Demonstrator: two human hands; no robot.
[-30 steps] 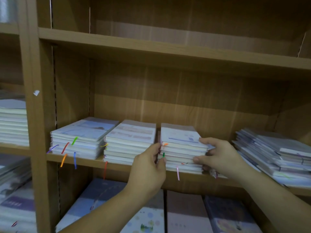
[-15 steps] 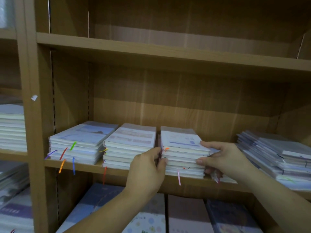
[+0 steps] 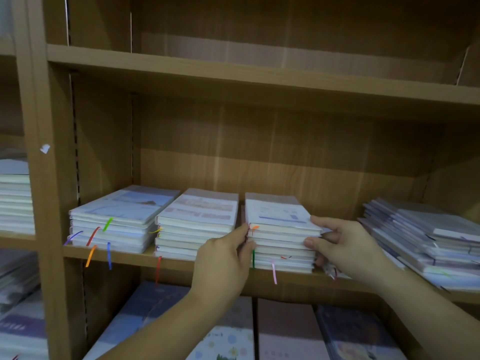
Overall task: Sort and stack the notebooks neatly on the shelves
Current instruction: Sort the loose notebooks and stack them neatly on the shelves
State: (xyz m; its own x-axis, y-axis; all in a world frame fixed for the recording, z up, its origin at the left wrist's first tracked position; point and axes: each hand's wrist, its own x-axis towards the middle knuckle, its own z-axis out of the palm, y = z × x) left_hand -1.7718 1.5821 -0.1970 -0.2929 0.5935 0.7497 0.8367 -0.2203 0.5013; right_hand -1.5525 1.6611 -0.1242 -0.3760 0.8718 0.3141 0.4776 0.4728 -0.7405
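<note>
Fingers (image 3: 315, 221) of the right hand (image 3: 348, 252) and left hand (image 3: 223, 258) curl on both sides of the third notebook stack (image 3: 280, 240) from the left, near the shelf (image 3: 124, 257) edge. An uneven squeeze may skew it or drag it off.

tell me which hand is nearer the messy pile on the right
Right. The right hand holds the right edge of the third stack, next to the messy pile; the left hand is at its left edge, farther off.

Dim warm light, soft blur, wide-angle bend at edges.
</note>
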